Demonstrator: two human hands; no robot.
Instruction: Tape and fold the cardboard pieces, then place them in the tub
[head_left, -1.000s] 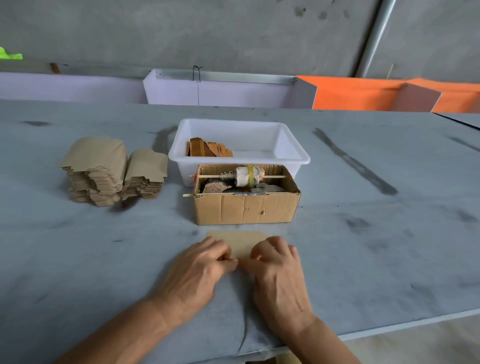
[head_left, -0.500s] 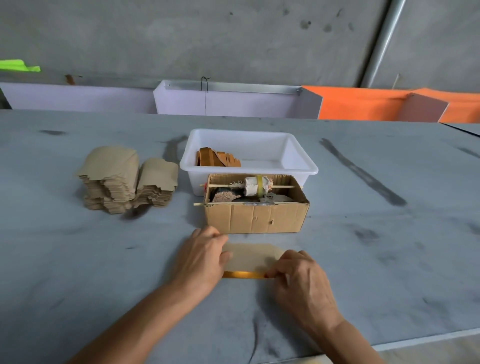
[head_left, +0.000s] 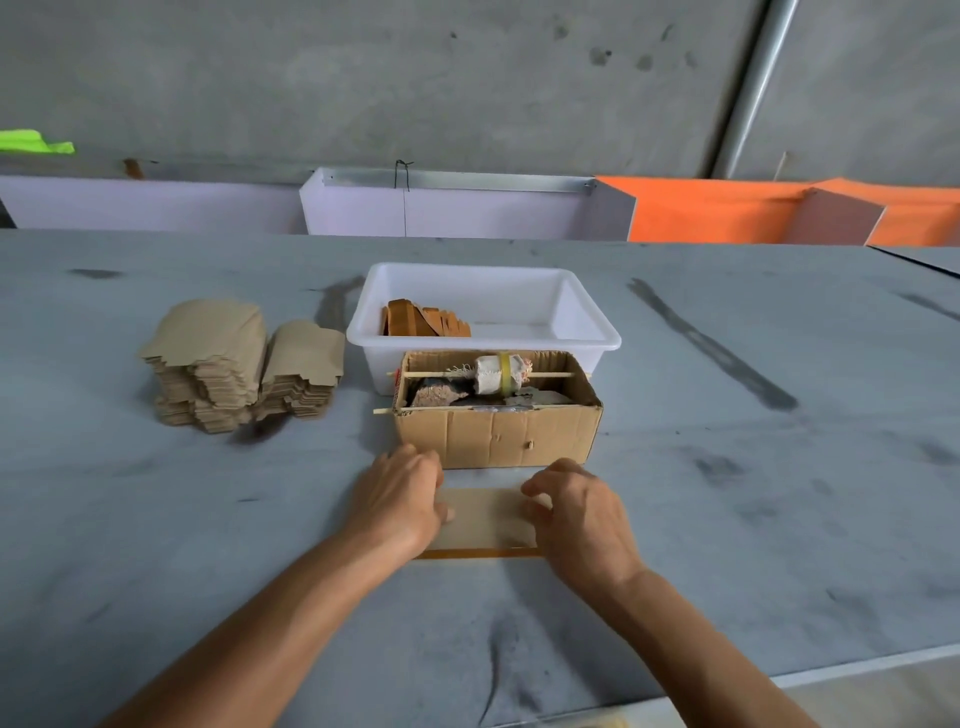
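we see our left hand (head_left: 400, 499) lying over the left end of a flat card (head_left: 485, 517) on the desk (head_left: 727, 519), and our right hand (head_left: 582, 512) over its right end. both ends of the card are hidden beneath them, so its full outline is unclear. the left fingers curl down onto the card; whether they pinch its edge or only press it we cannot tell. the right fingers are bent with their tips on the card, and here too the grasp is unclear. a tape strip (head_left: 480, 552) runs along the card's near edge.

just beyond the card stands an open box (head_left: 496, 434); a roll (head_left: 496, 373) sits on a stick across its top, and the rest of its contents are hard to make out. touching the box behind is the white tub (head_left: 587, 322), with a few brown folded pieces (head_left: 423, 321) at its left side, partly hidden by the rim. left of the tub are two stacks (head_left: 244, 358) of cardboard blanks.

the desk has open room to the right of the box and on the near side; its near edge cuts across the lower right.
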